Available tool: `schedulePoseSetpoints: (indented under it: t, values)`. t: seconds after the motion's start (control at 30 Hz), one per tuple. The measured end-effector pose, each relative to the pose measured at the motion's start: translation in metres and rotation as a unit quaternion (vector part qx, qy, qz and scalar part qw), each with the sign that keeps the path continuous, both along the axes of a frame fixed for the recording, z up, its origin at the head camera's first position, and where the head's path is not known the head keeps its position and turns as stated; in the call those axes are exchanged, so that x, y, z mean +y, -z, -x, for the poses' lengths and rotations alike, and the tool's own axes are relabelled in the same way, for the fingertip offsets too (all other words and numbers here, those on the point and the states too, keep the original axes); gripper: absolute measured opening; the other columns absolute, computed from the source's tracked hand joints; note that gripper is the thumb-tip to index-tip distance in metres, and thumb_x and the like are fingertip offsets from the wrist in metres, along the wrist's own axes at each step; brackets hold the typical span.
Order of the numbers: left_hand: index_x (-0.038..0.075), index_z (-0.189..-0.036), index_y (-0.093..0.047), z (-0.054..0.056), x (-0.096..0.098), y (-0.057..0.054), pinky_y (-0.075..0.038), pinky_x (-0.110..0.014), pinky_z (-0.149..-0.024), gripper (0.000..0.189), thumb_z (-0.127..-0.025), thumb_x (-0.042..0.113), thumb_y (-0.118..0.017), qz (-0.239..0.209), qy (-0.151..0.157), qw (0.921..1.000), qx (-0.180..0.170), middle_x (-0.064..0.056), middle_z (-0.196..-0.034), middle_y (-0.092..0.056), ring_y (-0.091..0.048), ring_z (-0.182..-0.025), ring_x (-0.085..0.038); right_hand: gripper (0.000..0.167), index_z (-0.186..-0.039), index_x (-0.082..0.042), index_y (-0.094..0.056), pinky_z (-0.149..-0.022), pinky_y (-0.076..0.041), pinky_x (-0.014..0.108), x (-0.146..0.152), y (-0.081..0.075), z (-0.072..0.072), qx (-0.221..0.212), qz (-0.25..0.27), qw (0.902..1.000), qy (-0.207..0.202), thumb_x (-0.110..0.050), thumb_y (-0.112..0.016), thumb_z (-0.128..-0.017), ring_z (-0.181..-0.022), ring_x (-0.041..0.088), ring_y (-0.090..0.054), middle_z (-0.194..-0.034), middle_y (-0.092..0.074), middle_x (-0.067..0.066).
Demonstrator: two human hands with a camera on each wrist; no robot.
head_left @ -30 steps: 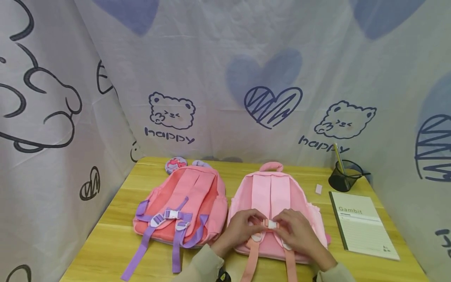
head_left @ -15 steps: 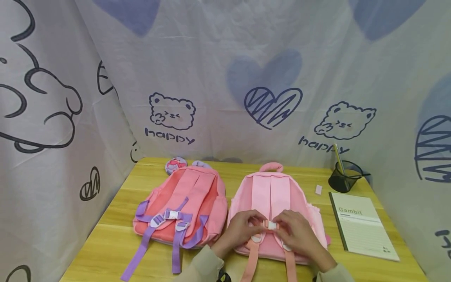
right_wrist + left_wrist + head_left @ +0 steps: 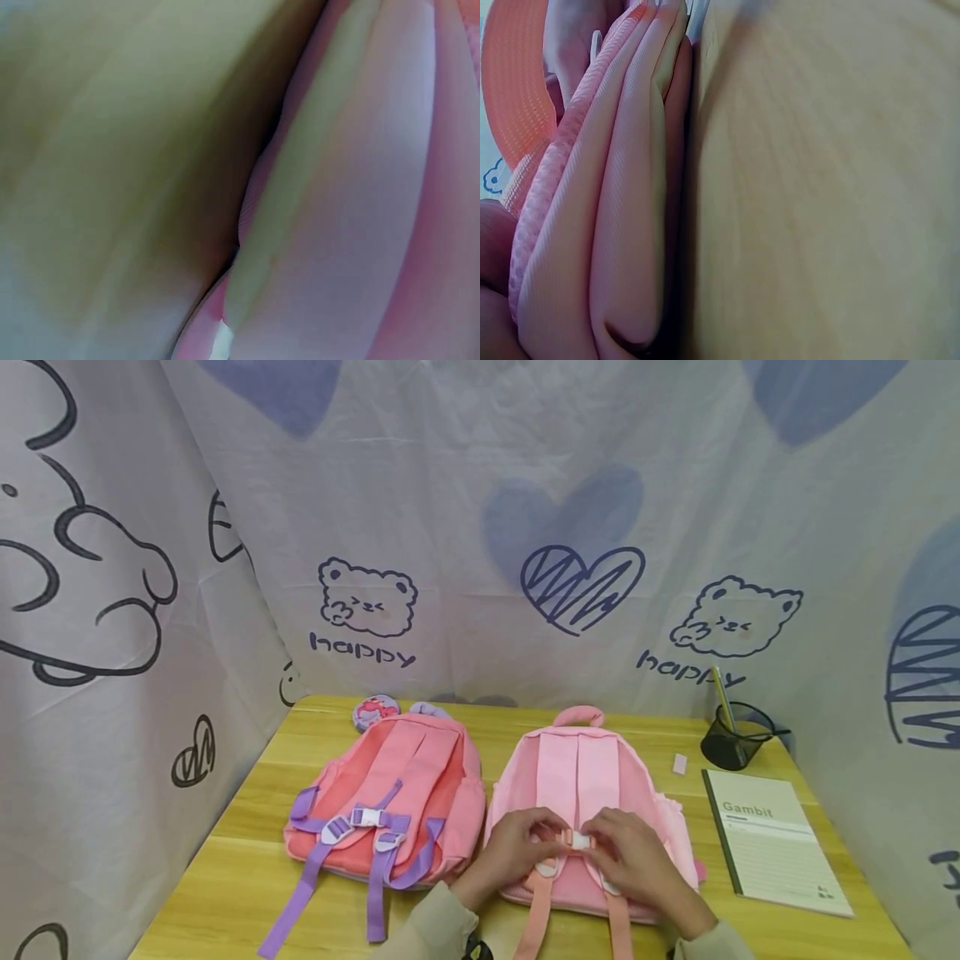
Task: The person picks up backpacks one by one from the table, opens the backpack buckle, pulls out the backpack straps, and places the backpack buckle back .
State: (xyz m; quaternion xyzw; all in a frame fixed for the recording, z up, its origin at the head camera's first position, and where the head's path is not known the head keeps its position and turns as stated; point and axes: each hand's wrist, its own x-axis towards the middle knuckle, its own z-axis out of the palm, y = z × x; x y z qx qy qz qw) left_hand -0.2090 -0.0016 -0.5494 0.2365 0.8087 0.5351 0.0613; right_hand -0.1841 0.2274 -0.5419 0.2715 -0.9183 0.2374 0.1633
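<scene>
A light pink backpack (image 3: 637, 777) lies on the table with its shoulder straps facing up. Across those straps runs a short orange strap with a white side-release buckle (image 3: 579, 841), its two halves together. My left hand (image 3: 513, 852) pinches the buckle's left end with thumb and fingertips. From the other side my right hand (image 3: 633, 856) pinches its right end. Two orange webbing ends hang toward the front edge, below white adjusters partly hidden by the hands. The left wrist view shows the backpack's side (image 3: 622, 195) and an orange webbing loop (image 3: 517, 82); the right wrist view, its opposite side (image 3: 337, 225).
A coral pink backpack (image 3: 420, 760) with purple straps and a fastened white buckle lies at the left, a round charm (image 3: 375, 712) behind it. At the right are a notebook (image 3: 780, 843), an eraser (image 3: 679, 764) and a black mesh pen cup (image 3: 731, 747) holding a pencil.
</scene>
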Motion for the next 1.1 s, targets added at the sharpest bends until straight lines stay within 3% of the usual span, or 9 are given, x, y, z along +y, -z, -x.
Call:
schedulePoseSetpoints:
  t: [0.3,1.1]
  values:
    - [0.019,-0.101,-0.077,-0.0001,0.0007,0.0023,-0.049,-0.018,-0.07,0.015,-0.088,0.021,-0.084,0.015,-0.003,0.9998,0.012,0.006,-0.082,-0.069,-0.059,-0.074,0.002,0.02,-0.1,-0.022,-0.076,-0.064,-0.043,0.02,-0.0005,-0.0016,-0.0003,-0.035,0.01,0.9992,-0.014,-0.016,-0.085,-0.083,-0.073,-0.001,-0.047,-0.085,-0.056,-0.016]
    - [0.019,-0.103,-0.076,0.0002,0.0008,0.001,-0.048,-0.018,-0.069,0.016,-0.088,0.021,-0.083,0.035,-0.008,0.9992,0.019,0.008,-0.081,-0.068,-0.057,-0.073,0.003,0.021,-0.1,-0.017,-0.075,-0.067,-0.043,0.022,-0.0052,-0.0082,-0.0004,-0.043,-0.009,0.9988,-0.02,-0.007,-0.078,-0.082,-0.076,0.001,-0.047,-0.084,-0.052,-0.014]
